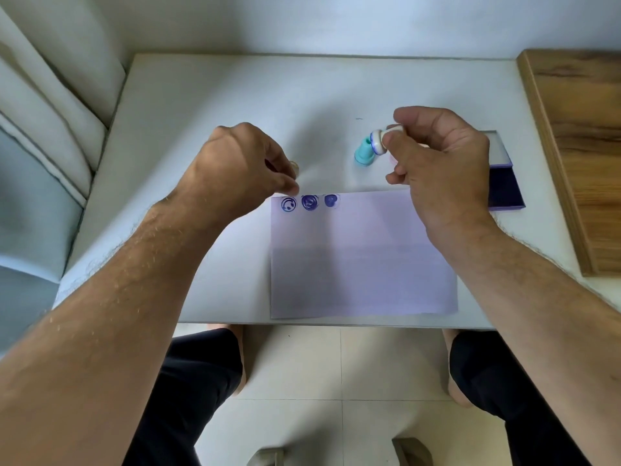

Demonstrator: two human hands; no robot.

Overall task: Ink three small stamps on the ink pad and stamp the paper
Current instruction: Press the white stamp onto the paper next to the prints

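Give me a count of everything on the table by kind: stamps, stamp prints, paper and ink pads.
Stamps: 3 (teal stamp, white stamp in right hand, one mostly hidden in left hand)
Stamp prints: 3
Paper: 1
Ink pad: 1
Total: 8
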